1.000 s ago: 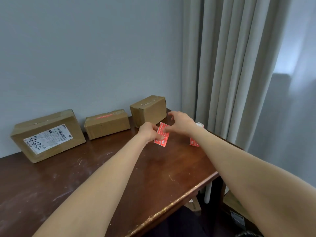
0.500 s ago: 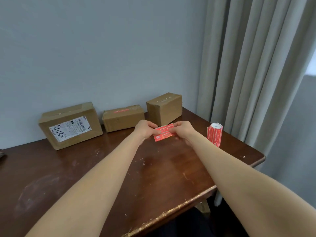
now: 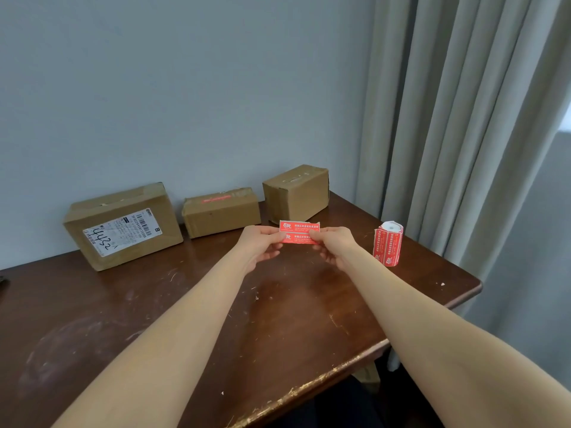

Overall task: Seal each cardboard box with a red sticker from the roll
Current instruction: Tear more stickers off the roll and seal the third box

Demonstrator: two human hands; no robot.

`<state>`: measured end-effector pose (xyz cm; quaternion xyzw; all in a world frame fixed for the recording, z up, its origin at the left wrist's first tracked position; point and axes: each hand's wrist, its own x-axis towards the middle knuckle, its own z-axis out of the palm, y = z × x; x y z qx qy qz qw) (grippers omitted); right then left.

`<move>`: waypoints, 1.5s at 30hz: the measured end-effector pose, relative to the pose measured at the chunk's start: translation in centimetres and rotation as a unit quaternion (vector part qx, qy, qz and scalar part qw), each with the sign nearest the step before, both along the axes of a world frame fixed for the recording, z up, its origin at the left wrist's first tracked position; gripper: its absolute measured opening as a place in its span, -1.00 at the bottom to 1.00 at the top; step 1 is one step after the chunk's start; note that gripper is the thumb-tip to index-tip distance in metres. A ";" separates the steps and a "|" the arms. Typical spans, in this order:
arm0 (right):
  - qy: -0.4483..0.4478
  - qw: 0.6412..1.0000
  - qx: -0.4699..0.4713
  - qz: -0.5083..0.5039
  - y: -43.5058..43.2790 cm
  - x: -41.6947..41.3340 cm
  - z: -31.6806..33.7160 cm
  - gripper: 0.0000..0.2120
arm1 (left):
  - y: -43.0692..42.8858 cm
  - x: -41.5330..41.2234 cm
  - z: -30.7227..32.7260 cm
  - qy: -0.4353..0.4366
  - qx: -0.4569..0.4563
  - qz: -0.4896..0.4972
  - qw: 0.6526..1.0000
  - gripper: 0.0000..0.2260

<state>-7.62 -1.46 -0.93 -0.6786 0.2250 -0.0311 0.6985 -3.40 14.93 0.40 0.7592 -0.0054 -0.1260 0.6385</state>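
A red sticker strip is held flat above the table, printed side toward me. My left hand pinches its left end and my right hand pinches its right end. The red sticker roll stands upright on the table, to the right of my right hand. Three cardboard boxes line the wall: a large box with a white shipping label at the left, a low middle box with a red sticker on its top, and a taller right box just behind the strip.
The dark wooden table is scratched, with a worn front edge and its right corner near the roll. Grey curtains hang at the right, and a plain wall stands behind the boxes.
The strip has turned from hanging tilted to level between both hands. My view has shifted right, so the roll shows fully and the boxes sit further right in frame.
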 end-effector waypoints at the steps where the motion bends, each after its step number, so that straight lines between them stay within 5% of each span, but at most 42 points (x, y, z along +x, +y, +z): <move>1: -0.001 1.000 -0.003 -0.001 -0.1 0.1 0.0 -0.95 | -0.1 0.0 -0.1 0.000 0.000 0.000 1.000 -0.78; 21: -0.049 0.976 -0.200 -0.069 -0.3 0.8 0.8 -0.72 | -0.5 0.0 0.3 -0.011 -0.027 0.017 0.999 -0.76; 33: -0.144 0.886 -0.440 0.017 1.5 -0.6 1.8 -0.86 | -0.4 -0.8 0.3 -0.017 -0.036 -0.006 0.999 -0.89; 45: -0.156 0.865 -0.475 0.036 1.8 -0.7 1.8 -0.85 | -0.6 -1.2 0.8 -0.046 -0.004 -0.032 0.998 -0.86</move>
